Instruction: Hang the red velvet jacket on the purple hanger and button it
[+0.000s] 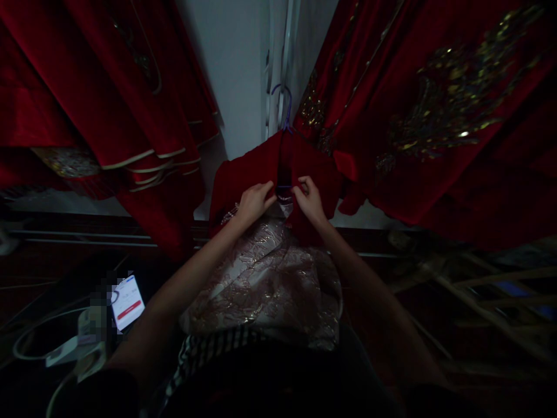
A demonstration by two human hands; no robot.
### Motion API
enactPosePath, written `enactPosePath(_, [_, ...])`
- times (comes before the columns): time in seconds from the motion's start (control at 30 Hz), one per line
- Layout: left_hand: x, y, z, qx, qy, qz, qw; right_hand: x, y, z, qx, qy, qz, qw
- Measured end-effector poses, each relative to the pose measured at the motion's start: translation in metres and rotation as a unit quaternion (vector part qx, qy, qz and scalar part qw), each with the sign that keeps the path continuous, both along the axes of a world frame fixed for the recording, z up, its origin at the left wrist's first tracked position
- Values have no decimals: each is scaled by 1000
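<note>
A red jacket [246, 171] hangs in front of me on a purple hanger [288, 110]. My left hand [256, 203] is closed, pinching the jacket's front edge on the left of its opening. On the opposite edge, my right hand [308, 200] pinches the red cloth too, its fingers bent. Between the two edges a dark gap shows the hanger's lower bar. Below my hands spreads a shiny pale brocade cloth [278, 273]; whether it is joined to the jacket, I cannot tell. Folds and dim light hide the fingertips.
Red garments with pale trim [143, 116] hang on the left. A red garment with gold sequins [456, 93] hangs close on the right. At lower left are a lit phone [127, 305] and a pale cable [26, 342]. Wooden slats [500, 278] stand at lower right.
</note>
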State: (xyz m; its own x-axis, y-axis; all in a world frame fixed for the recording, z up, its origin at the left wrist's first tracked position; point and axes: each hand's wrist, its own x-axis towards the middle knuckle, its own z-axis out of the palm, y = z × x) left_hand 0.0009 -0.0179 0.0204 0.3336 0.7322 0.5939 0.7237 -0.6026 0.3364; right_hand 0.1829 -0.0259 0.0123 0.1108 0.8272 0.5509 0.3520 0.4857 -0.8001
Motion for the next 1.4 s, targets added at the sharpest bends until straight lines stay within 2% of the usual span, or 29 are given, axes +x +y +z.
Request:
enactPosePath(0.1, [14,-8,-4,-40,-49,-14,998,-19,-3,-2,4,-6,61,998])
enactPosePath(0.2, [17,-8,-9,-57,-180,-43,981,-27,-4,-3,-15,38,99,994])
enactPosePath(0.27, [15,-7,-17,-59,-281,-80,955,-25,-6,-6,-37,77,125,988])
enactPosePath(0.4, [17,-6,-38,-102,-437,-161,879,-19,-9,-12,-50,94,156,982])
enactPosePath(0.47, [18,-6,-43,-123,-496,-148,847,-18,-10,-15,-37,84,157,983])
enactPosePath(0.53, [19,-6,-45,-139,-515,-126,836,-18,-10,-16,-20,71,147,986])
enactPosePath(0.67, [14,-10,-36,-152,-452,-129,869,-19,-14,-12,-1,40,124,992])
enactPosePath(0.8, [8,-14,-23,-117,-372,-125,912,-16,-20,-2,21,-6,105,994])
enactPosePath(0.97, [8,-15,-16,-85,-301,-96,945,-15,-24,1,22,3,99,995])
enactPosePath(1.2, [13,-21,-5,-111,-243,-114,957,-14,-24,-3,78,-28,27,996])
enactPosePath(1.4, [16,-20,4,-92,-218,-71,969,-11,-26,-7,70,-8,40,997])
